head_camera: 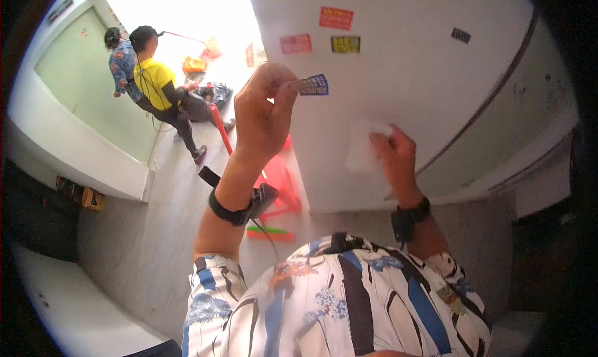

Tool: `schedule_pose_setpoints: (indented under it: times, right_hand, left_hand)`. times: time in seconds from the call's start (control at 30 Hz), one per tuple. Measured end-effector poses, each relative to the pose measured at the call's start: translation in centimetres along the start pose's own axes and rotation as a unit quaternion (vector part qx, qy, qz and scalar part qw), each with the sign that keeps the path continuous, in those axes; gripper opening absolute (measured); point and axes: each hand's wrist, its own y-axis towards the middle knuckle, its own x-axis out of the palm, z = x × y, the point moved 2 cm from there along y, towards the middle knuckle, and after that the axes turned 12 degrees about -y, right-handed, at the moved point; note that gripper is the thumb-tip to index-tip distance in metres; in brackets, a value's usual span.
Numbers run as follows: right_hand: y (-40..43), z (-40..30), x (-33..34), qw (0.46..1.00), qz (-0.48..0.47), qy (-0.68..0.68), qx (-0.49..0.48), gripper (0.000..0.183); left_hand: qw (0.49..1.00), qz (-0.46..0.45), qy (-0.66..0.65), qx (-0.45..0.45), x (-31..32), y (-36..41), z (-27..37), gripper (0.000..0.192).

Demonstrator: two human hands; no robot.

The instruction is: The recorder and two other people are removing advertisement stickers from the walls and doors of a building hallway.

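Pinched between the thumb and fingers of my left hand point(268, 107) is a small blue sticker point(315, 85) with writing on it. My right hand point(397, 154) holds a pale, blurred sheet, perhaps paper point(362, 147), in front of the white wall point(383, 81). Higher on that wall are a red sticker point(336, 18), a paler red one point(295, 44) and a yellow-and-black one point(345, 44). A small dark sticker point(461, 35) sits farther right. Both my wrists wear black straps with small devices.
At the upper left, a person in a yellow top point(156, 81) stands beside a person in a patterned blue top point(122, 63), near a black bag point(219, 94). Below my left arm are a red plastic stool point(285, 189) and a green-and-red broom head point(270, 233) on the floor.
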Motion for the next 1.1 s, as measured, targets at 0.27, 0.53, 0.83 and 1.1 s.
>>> schedule_pose_setpoints:
  times: [0.27, 0.53, 0.83, 1.1]
  right_hand:
    - [3.9, -2.2, 3.5, 0.989, -0.007, 0.135, -0.052, 0.022]
    - [5.1, -6.2, 3.3, 0.988, -0.038, 0.151, 0.002, 0.03]
    - [5.1, -7.0, 3.7, 0.974, -0.019, 0.22, -0.046, 0.026]
    - [6.2, -4.9, 3.8, 0.99, 0.027, 0.109, -0.086, 0.022]
  left_hand:
    - [0.96, -0.111, -0.106, -0.236, 4.5, -3.2, -1.5, 0.011]
    - [0.977, -0.056, 0.018, -0.204, 4.4, -0.4, -1.7, 0.006]
    - [0.994, -0.035, 0.083, -0.066, 4.8, -0.4, -1.0, 0.005]
    - [0.954, 0.053, -0.211, -0.206, 4.1, -0.8, -2.3, 0.005]
